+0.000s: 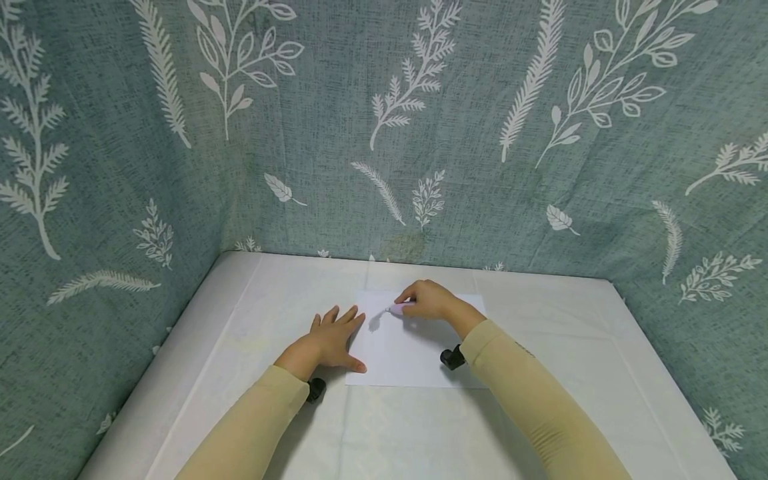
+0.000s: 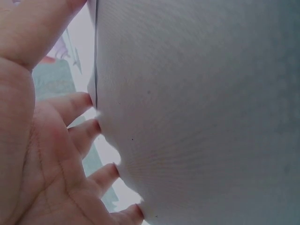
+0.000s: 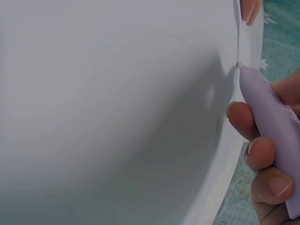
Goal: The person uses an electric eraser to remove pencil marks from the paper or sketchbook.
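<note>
A sheet of white paper (image 1: 414,360) lies flat on the white-covered table. My right hand (image 1: 429,301) grips a thick lavender pen-like tool (image 3: 269,108) with thumb and fingers curled round its barrel. The tool's short pale tip points left and meets the upper left part of the sheet, where a grey shadow spreads from it. In the right wrist view the barrel shows a faint seam. Spread fingers of my left hand (image 1: 331,339) rest at the sheet's left edge, thumb on its lower left corner. Seen in the left wrist view, the left palm (image 2: 51,168) holds nothing.
The table's pale cover (image 1: 288,280) reaches back to a green-blue curtain (image 1: 336,120) with white leaf prints, which also hangs along both sides. A small black device (image 1: 453,358) sits at the right wrist, another (image 1: 316,389) at the left.
</note>
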Tool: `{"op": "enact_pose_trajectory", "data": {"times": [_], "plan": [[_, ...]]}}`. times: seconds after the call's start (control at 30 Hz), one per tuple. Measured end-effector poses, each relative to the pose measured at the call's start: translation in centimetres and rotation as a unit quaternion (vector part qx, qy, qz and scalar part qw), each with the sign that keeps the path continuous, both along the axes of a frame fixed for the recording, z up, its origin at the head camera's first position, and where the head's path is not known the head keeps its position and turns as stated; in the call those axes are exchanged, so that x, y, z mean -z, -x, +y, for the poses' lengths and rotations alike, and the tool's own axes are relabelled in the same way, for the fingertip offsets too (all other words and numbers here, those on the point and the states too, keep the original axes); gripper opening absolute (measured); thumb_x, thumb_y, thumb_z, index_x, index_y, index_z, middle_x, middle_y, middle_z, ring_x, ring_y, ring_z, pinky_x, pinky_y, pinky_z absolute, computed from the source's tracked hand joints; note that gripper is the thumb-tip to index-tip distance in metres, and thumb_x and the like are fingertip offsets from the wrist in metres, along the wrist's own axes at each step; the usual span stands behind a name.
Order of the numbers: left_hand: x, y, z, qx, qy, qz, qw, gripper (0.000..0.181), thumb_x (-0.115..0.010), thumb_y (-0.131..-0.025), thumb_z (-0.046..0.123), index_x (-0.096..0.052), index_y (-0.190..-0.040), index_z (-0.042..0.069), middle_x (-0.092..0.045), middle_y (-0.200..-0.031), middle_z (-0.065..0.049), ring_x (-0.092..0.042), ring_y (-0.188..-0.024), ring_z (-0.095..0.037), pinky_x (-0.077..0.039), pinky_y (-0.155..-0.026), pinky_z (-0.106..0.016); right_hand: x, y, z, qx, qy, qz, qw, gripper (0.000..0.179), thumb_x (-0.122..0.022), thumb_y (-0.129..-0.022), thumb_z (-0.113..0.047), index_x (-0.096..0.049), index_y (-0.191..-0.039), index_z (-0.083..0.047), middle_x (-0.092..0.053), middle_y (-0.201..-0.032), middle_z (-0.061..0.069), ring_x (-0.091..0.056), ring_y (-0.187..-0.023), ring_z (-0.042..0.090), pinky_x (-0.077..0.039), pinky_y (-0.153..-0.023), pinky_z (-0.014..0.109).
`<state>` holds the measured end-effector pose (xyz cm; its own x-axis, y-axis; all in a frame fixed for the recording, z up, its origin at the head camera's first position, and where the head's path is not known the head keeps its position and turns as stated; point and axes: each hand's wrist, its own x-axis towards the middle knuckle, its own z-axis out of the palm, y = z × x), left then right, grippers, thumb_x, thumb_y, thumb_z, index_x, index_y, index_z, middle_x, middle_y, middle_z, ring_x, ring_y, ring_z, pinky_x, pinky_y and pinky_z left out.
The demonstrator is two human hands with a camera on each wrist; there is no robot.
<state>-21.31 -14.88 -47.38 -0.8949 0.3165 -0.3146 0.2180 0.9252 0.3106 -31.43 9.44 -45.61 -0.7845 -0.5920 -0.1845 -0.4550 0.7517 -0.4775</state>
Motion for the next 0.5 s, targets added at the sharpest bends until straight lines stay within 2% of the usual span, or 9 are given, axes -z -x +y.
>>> {"op": "enact_pose_trajectory", "data": {"times": [0.23, 0.5], "plan": [[0.04, -0.03, -0.05, -0.002, -0.002, 0.000, 1.0000, 0.113, -0.085, -0.068, 0.060, -0.032, -0.158, 0.016, -0.018, -0.167, -0.008, -0.008, -0.151, -0.044, -0.006, -0.115, -0.068, -0.39, -0.21, -0.11, 0.015, -0.012, -0.001, 0.9998, 0.028, -0.067, -0.094, -0.025, -0.075, -0.120, -0.017, -0.070, -0.122, 0.003, -0.063, -0.101, 0.015, -0.050, -0.093, 0.038], [0.13, 0.00, -0.05, 0.000, 0.004, 0.001, 1.0000, 0.114, -0.084, -0.068, 0.060, -0.032, -0.158, 0.017, -0.018, -0.167, -0.008, -0.008, -0.151, -0.044, -0.007, -0.115, -0.068, -0.42, -0.30, -0.29, 0.004, -0.009, 0.001, 0.9999, 0.026, -0.068, -0.094, -0.024, -0.077, -0.117, -0.017, -0.071, -0.120, 0.003, -0.064, -0.101, 0.016, -0.051, -0.092, 0.038]]}}
